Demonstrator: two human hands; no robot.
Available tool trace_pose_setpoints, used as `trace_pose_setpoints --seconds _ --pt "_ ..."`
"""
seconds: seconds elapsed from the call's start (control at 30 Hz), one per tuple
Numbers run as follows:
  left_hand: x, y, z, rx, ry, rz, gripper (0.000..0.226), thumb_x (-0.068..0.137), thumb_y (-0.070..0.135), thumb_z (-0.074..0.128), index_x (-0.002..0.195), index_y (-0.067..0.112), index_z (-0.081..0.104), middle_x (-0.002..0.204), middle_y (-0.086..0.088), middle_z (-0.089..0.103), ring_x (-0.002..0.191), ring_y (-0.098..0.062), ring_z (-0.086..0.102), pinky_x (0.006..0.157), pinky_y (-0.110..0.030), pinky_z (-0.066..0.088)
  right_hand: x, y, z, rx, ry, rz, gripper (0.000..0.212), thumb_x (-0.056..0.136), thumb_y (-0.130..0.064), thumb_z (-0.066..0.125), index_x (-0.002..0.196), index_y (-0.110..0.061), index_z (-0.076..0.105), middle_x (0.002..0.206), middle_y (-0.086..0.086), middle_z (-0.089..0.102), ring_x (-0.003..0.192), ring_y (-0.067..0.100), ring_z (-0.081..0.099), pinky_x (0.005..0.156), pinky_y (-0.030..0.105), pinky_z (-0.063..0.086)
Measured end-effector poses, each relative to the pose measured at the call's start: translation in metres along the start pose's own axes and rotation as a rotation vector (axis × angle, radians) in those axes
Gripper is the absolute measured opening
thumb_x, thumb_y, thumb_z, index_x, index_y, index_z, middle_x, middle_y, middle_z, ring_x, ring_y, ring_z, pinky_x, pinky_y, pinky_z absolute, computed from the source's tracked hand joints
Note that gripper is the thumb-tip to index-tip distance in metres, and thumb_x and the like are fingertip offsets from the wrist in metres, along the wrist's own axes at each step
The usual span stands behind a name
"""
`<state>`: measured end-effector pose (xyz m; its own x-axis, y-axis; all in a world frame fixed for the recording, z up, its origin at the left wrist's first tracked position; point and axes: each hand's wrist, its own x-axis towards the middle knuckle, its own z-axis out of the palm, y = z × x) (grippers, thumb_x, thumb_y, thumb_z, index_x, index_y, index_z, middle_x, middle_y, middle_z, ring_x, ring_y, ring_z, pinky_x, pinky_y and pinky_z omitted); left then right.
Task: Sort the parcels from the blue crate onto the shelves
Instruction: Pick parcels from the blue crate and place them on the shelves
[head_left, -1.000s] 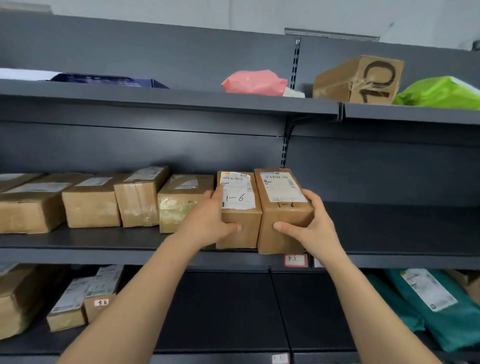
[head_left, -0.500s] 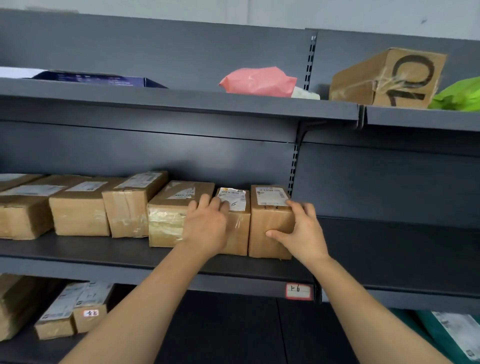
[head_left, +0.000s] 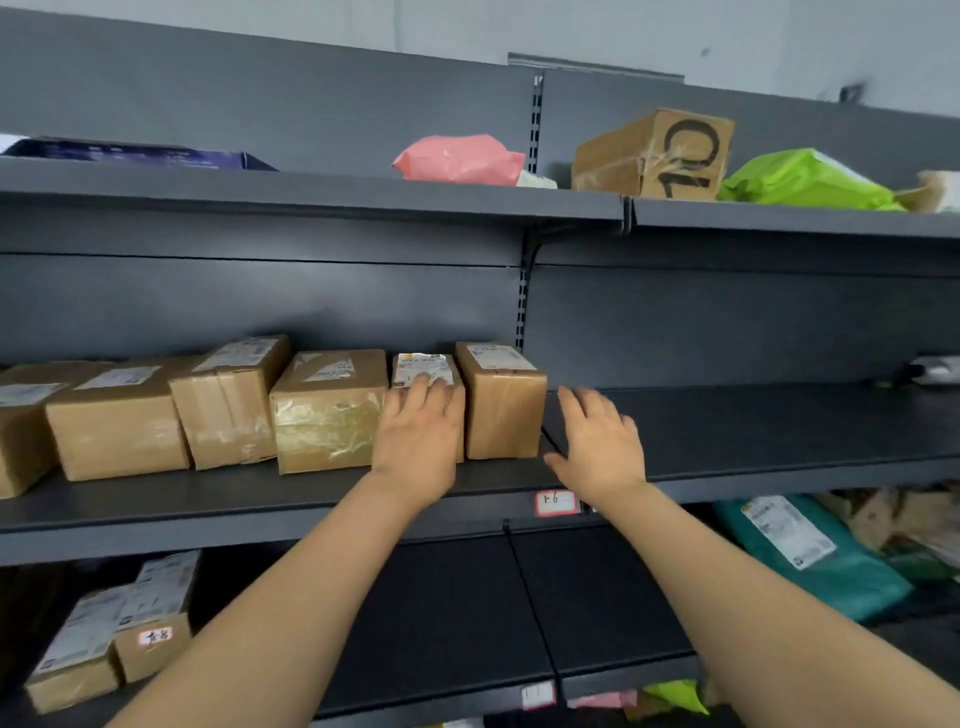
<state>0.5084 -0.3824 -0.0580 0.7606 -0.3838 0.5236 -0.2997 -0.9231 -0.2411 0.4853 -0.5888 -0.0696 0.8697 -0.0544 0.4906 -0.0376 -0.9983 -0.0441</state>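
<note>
Two small brown cardboard parcels stand side by side on the middle shelf (head_left: 727, 431): a narrow one (head_left: 423, 366) and a wider one (head_left: 503, 402) to its right. My left hand (head_left: 420, 436) lies flat against the front of the narrow parcel, fingers straight. To the right of the wider parcel, my right hand (head_left: 597, 441) hovers over the shelf with spread fingers and holds nothing. The blue crate is not in view.
Several taped brown boxes (head_left: 228, 405) fill the middle shelf to the left. The top shelf carries a pink bag (head_left: 460, 158), a marked box (head_left: 654, 156) and a green bag (head_left: 800, 182). Below lie small boxes (head_left: 119, 639) and a teal bag (head_left: 810, 556).
Both parcels were set down and pushed back onto the middle shelf. My right hand has let go of the wider parcel and moved off to its right; my left hand stays against the narrow one.
</note>
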Motion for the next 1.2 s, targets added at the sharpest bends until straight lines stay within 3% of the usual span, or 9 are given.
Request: trace_pose_setpoints --seconds 0.3,0.73,1.2 --pt "-0.065 0.069 -0.028 -0.198 -0.083 0.319 0.076 0.081 0.02 0.066 0.146 0.014 0.026 0.144 -0.004 0.036 0.133 -0.023 0.031 0.105 -0.037 0.028 -0.153 0.03 -0.052 -0.262 -0.119 0.266 0.065 0.086 -0.046 0.063 0.139 -0.019 0.038 0.137 0.006 0.045 0.13 0.028 0.039 0.103 0.041 0.033" --pt "-0.194 0.259 -0.099 -0.351 -0.087 0.706 0.073 0.087 0.026 0.061 0.148 0.017 0.023 0.143 -0.003 0.039 0.135 -0.025 0.03 0.107 -0.041 0.031 -0.418 0.106 -0.149 -0.468 -0.298 0.68 0.057 0.086 -0.039 0.06 0.136 -0.022 0.04 0.132 0.006 0.046 0.124 0.028 0.041 0.101 0.042 0.035" --pt "-0.398 0.487 -0.217 -0.528 -0.158 0.998 0.073 0.086 0.028 0.064 0.148 0.017 0.026 0.142 0.0 0.042 0.134 -0.022 0.032 0.103 -0.037 0.034 -0.719 0.186 -0.272 -0.505 -0.463 1.049 0.052 0.089 -0.04 0.061 0.133 -0.02 0.041 0.13 0.006 0.046 0.123 0.027 0.042 0.101 0.039 0.036"
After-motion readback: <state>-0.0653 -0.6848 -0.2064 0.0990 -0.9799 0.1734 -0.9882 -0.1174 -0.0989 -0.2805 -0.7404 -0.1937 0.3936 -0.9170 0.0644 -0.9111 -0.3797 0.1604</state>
